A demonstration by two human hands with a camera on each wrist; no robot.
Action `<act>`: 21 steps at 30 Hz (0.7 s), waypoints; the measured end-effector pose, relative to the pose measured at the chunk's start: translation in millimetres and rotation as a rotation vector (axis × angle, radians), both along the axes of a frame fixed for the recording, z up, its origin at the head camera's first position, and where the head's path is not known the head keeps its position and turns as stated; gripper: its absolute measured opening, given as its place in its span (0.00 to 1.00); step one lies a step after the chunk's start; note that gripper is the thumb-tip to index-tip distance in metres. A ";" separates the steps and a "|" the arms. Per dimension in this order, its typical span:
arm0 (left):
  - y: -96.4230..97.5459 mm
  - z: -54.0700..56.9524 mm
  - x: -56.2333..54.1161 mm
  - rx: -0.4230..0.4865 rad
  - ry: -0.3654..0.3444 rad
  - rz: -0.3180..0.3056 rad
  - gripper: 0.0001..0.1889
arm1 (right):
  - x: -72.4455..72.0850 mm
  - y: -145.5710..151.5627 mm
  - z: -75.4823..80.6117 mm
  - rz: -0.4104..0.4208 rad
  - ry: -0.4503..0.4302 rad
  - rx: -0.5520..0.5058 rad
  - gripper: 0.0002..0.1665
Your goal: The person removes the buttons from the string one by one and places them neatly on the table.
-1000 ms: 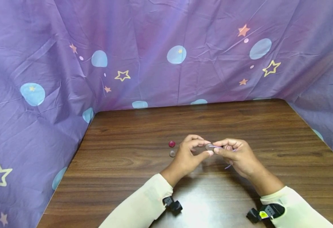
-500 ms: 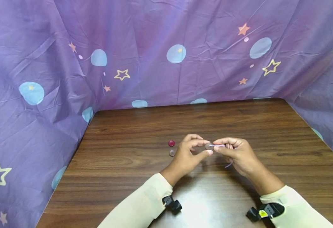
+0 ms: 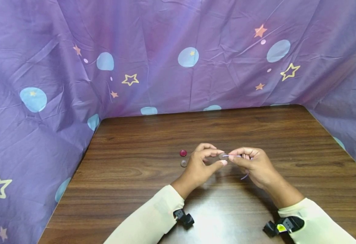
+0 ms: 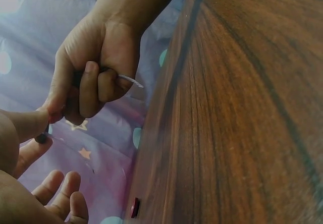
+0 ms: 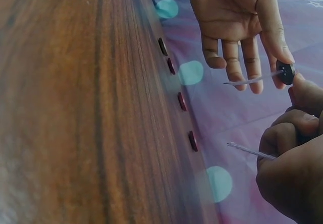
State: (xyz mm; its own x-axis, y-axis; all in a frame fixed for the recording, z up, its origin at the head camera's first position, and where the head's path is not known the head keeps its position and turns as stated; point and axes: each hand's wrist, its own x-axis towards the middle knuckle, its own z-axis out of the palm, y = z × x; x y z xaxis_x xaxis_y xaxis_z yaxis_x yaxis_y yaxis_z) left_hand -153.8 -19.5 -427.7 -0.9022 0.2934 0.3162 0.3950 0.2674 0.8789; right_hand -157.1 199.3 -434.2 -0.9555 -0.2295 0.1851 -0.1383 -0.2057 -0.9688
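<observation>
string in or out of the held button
In: the string trails loose from the button in the right wrist view; in the head view, it also reaches the right hand.

We see purple cloth [image 3: 153, 37], printed with pale-blue blobs [image 3: 188, 57], orange stars [image 3: 260, 31] and 3 yellow star outlines [image 3: 130, 79], behind and beside a brown wood-grain counter [image 3: 129, 186].

- I count two hands: one left hand [image 3: 203, 163], one right hand [image 3: 255, 165].
- One pinched button [image 5: 287, 72].
- Four loose buttons [image 5: 182, 102] in my right wrist view; my head view shows two.
- Two stretches of cord [image 5: 250, 151]; I can't tell whether they join.
- One table [image 3: 135, 142].
- Two sleeves [image 3: 151, 213].
</observation>
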 end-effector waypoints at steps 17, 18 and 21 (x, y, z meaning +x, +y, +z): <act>-5.7 -1.7 -3.9 0.014 0.002 0.010 0.18 | -0.2 2.0 -1.8 -0.021 0.006 0.000 0.22; -6.3 -1.9 -4.4 0.011 0.001 0.011 0.18 | -0.2 2.0 -1.5 -0.023 0.006 -0.002 0.22; -7.9 -1.9 -4.8 0.006 -0.002 0.014 0.18 | -0.4 2.0 -0.9 -0.030 0.003 -0.011 0.22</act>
